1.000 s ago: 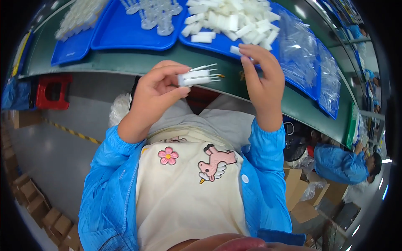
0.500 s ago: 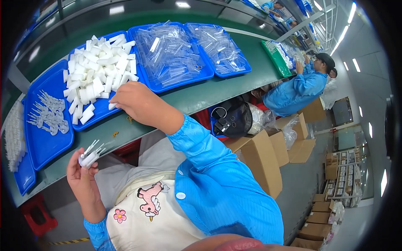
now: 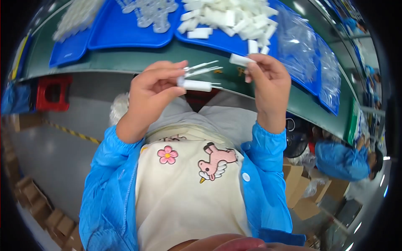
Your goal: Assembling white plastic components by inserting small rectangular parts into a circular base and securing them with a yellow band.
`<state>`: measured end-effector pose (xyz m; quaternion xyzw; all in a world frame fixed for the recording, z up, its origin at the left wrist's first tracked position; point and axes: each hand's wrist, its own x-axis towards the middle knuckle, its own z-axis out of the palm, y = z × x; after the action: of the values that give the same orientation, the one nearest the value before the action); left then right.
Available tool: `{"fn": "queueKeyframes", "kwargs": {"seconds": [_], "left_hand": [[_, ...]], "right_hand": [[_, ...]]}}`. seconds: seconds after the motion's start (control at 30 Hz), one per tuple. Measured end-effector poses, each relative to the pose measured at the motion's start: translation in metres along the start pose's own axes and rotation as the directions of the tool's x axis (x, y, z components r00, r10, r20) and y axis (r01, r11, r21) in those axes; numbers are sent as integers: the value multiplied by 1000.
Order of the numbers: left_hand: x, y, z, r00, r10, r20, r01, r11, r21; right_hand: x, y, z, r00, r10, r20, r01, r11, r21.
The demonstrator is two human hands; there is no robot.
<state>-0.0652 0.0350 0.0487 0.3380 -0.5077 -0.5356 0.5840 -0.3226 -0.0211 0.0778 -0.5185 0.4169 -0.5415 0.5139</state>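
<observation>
My left hand (image 3: 153,85) grips a pronged plastic piece (image 3: 204,69) by its base. Its thin white prongs point right, and a white block (image 3: 197,85) sits around the lower ones, with prong tips showing past its end. Across from it, my right hand (image 3: 271,83) pinches a loose white block (image 3: 240,60) between thumb and fingers, apart from the prongs. Behind it lies a blue tray (image 3: 220,43) heaped with similar white blocks (image 3: 209,16). Left of that, another blue tray (image 3: 115,33) carries several clear pronged pieces (image 3: 157,14).
At the far left, a small blue tray (image 3: 67,54) holds rows of whitish pieces (image 3: 77,19). Clear plastic strips (image 3: 295,39) fill trays at the right. Small orange-brown bits (image 3: 218,71) lie on the green table (image 3: 138,59). A red stool (image 3: 52,94) stands left; a co-worker (image 3: 341,160) sits right.
My right hand has left the block tray with a white block and come close to my left hand. My left hand has risen, its prongs turned to point right. The view has swung left.
</observation>
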Motion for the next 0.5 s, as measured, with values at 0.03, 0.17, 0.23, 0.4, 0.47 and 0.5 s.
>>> {"fn": "queueKeyframes", "kwargs": {"seconds": [0.03,0.17,0.23,0.4,0.47,0.5], "left_hand": [[-1,2,1,1000,17,12,-17,1000,-3],[-5,4,-2,999,38,8,-39,997,59],[-6,6,-4,999,9,40,-13,995,94],[-6,9,-6,997,-38,65,21,972,234],[-6,10,-7,997,-36,70,17,966,259],[-5,11,-7,997,-26,73,4,958,285]], "right_hand": [[-2,1,3,1000,8,2,-8,1000,20],[-11,-3,16,999,27,44,-27,1000,-8],[-15,-8,20,995,48,88,-39,993,-107],[-18,-18,31,980,109,167,-90,989,-120],[-19,-17,32,977,128,172,-108,987,-122],[-18,-15,30,981,105,165,-83,988,-132]]}}
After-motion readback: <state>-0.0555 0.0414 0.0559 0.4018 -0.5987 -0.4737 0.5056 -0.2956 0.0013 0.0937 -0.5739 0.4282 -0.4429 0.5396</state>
